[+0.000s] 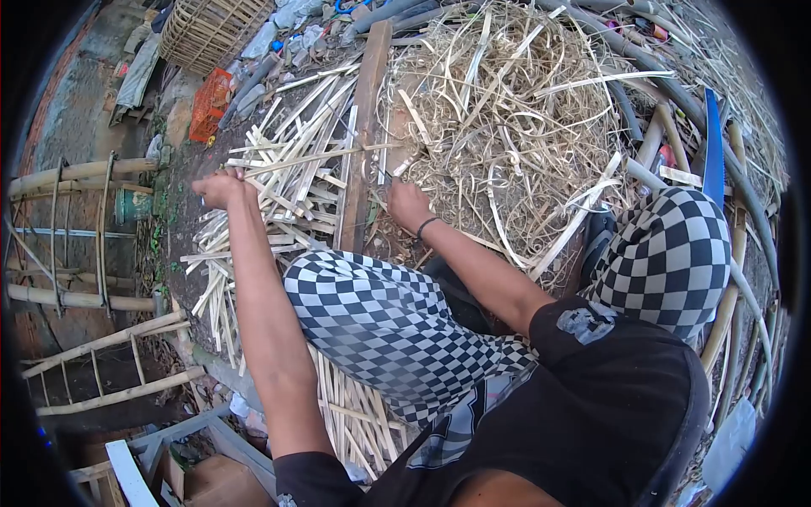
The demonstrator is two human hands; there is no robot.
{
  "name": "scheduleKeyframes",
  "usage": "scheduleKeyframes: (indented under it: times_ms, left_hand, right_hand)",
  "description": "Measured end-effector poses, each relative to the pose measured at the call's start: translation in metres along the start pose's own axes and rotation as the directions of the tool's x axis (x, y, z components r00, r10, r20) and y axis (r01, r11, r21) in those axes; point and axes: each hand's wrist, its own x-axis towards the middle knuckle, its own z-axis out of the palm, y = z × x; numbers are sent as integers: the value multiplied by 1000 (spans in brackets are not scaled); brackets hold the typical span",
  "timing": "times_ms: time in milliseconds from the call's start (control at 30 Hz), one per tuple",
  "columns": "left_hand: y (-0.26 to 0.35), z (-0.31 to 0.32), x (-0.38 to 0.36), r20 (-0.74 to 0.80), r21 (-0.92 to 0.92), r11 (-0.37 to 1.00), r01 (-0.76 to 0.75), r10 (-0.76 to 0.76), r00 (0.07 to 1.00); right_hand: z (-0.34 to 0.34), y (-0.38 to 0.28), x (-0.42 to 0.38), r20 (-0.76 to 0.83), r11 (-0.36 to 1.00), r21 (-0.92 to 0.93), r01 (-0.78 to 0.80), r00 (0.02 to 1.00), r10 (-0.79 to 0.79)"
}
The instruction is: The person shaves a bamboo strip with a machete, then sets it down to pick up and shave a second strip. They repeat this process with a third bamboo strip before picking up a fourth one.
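My left hand (221,188) is closed on one end of a long pale bamboo strip (317,155). The strip stretches to the right across an upright-looking wooden plank (366,110). Beside the plank, my right hand (409,205) is closed, a dark band at its wrist. A narrow dark blade (388,177), seemingly a knife, shows at its fingers; its handle is hidden in the fist. Under and around my left arm lie many split bamboo strips (291,203). A large heap of curled bamboo shavings (515,127) spreads beyond my right hand.
My checkered trouser legs (372,321) frame the work area. An orange crate (210,105) and a woven basket (211,34) stand at the upper left. Bamboo ladder-like frames (84,296) line the left side. A blue saw-like blade (714,152) and poles lie at right.
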Motion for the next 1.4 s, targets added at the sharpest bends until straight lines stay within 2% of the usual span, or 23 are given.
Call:
scheduleKeyframes:
  times_ms: [67, 133, 200, 267, 333, 433, 567, 667, 767, 867, 900, 933, 967, 1033, 1067, 1133, 1167, 1200, 1233, 1267, 1300, 1367, 1400]
  left_hand:
    - [-4, -8, 4, -196, -23, 997, 75, -78, 977]
    - [-6, -8, 3, -151, -34, 997, 63, -67, 986]
    - [-2, 0, -4, -248, 17, 997, 73, -67, 966]
    - [-3, 1, -4, -257, 46, 997, 68, -54, 965]
    - [1, -9, -3, -276, 67, 996, 53, -33, 961]
    - [2, 7, -12, -282, 35, 998, 57, -45, 958]
    - [10, 19, -9, -241, 52, 999, 12, 1, 971]
    - [11, 14, -5, -182, 34, 999, 0, 6, 983]
    - [-2, 1, 8, -45, -18, 1000, 7, -8, 999]
    - [2, -20, 18, 35, -66, 997, 44, -42, 999]
    - [12, -27, 22, 52, -68, 996, 56, -53, 997]
    - [26, -36, 23, 28, -136, 990, 33, -29, 999]
    - [40, -46, 24, 2, -206, 979, 7, -6, 1000]
    - [68, -74, 33, 96, -510, 860, 18, 36, 995]
    - [79, -88, 39, 96, -526, 851, 2, 57, 994]
    - [92, -112, 45, 310, -758, 635, 152, 145, 939]
    - [94, -117, 44, 301, -770, 622, 140, 162, 940]
    - [95, -120, 43, 331, -807, 566, 172, 192, 924]
    - [96, -122, 42, 359, -836, 508, 205, 224, 906]
    - [97, -123, 41, 353, -845, 496, 199, 237, 905]
    - [94, -122, 39, 392, -843, 486, 232, 257, 883]
    - [88, -117, 32, 434, -863, 403, 305, 280, 857]
    - [86, -116, 31, 433, -869, 386, 309, 292, 853]
  right_hand:
    - [-1, -3, 9, 116, 989, -146, -16, 993, 33]
    - [-13, -30, 5, 116, 990, -137, -32, 992, 48]
    - [-23, -46, -2, 129, 987, -127, 102, 988, -86]
    - [-12, -24, 3, 127, 985, -137, 109, 988, -92]
    - [8, 27, 20, 0, 982, -134, -133, 991, 135]
    - [-34, 48, 32, 132, 953, -269, -139, 975, 179]
    - [-13, -2, 6, 103, 957, -256, -135, 981, 166]
    - [-6, -10, -13, 100, 985, -149, -91, 989, 107]
    - [-1, 43, -4, 81, 950, -178, -256, 958, 273]
    - [-30, 80, 11, 113, 948, -186, -260, 952, 283]
    - [-34, 88, 20, 198, 950, -173, -261, 935, 293]
    - [-40, 89, 27, 286, 952, -163, -258, 911, 296]
    - [-46, 91, 32, 283, 958, -160, -239, 918, 276]
    - [-62, 76, 33, 258, 921, -268, -284, 900, 352]
    - [-72, 62, 38, 251, 929, -261, -263, 910, 329]
    - [-108, 26, 41, 93, 954, -215, -208, 968, 232]
    - [-129, 3, 45, 81, 987, 99, -123, 990, 115]
    - [-150, -24, 46, 40, 916, 401, -21, 999, 5]
    - [-172, -53, 43, 56, 712, 702, -2, 997, -52]
    - [-193, -82, 37, 55, 415, 910, -5, 992, -110]
    - [-212, -107, 28, 49, 422, 907, 7, 991, -121]
    - [-240, -150, 15, -108, 138, 980, 144, 965, -238]
    - [-245, -163, 17, -118, 105, 984, 145, 967, -227]
